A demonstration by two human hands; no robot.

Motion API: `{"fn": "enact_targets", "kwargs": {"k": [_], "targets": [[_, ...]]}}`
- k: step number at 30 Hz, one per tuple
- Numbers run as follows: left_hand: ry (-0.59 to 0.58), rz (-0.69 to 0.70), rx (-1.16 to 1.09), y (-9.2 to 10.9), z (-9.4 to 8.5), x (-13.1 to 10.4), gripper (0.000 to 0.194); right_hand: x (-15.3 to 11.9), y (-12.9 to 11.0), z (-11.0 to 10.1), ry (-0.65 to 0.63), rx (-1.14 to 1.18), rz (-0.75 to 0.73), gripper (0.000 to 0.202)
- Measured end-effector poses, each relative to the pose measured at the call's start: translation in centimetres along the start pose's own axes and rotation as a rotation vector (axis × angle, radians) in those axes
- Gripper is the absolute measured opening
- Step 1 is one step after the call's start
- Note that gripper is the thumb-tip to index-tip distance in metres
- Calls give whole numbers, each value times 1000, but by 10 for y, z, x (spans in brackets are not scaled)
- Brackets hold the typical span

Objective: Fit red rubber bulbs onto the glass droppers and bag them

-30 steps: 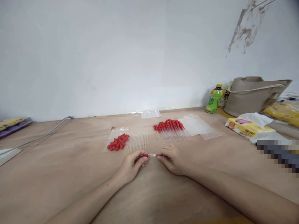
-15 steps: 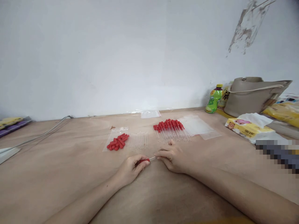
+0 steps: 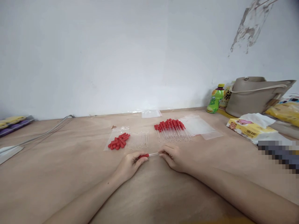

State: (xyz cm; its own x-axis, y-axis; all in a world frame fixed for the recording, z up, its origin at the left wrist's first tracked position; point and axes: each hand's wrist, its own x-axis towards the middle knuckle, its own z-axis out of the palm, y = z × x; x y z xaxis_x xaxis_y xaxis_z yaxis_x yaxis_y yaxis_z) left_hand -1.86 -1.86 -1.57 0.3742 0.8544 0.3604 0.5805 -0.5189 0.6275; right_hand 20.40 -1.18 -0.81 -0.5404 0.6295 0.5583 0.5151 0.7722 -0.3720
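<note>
left hand (image 3: pixel 130 165): grip holding red bulb (image 3: pixel 144 155) | right hand (image 3: pixel 172 158): grip pinching clear tube's (image 3: pixel 153 154) far end | bulb and tube meeting between hands, over bench (image 3: pixel 149 193) | risk: sideways pressing possibly cracking tube

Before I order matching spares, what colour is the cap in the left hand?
The cap is red, seen best in the head view.
</note>
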Motion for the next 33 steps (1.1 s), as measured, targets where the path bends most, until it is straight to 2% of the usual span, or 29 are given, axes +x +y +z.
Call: {"fn": "enact_targets", "kwargs": {"k": [7,16,23,28,31,33], "targets": [[-43,-83,-65,8,0,-4,21,1,-6,2,14,52,-8,15],[-68,-24,-61,6,1,-6,19,0,-4,9,37,-26,-87,20],[-71,60,-4,10,-1,-7,17,0,-5,15,6,-88,-109,22],[-73,86,24,9,0,-6,18,0,-4,17,-56,-70,-42,24],[-37,74,16,7,-1,-5,18,1,-7,15,-93,-87,23,24],[-11,119,55,4,-2,-4,16,2,-11,11,-120,-139,24,23]]}}
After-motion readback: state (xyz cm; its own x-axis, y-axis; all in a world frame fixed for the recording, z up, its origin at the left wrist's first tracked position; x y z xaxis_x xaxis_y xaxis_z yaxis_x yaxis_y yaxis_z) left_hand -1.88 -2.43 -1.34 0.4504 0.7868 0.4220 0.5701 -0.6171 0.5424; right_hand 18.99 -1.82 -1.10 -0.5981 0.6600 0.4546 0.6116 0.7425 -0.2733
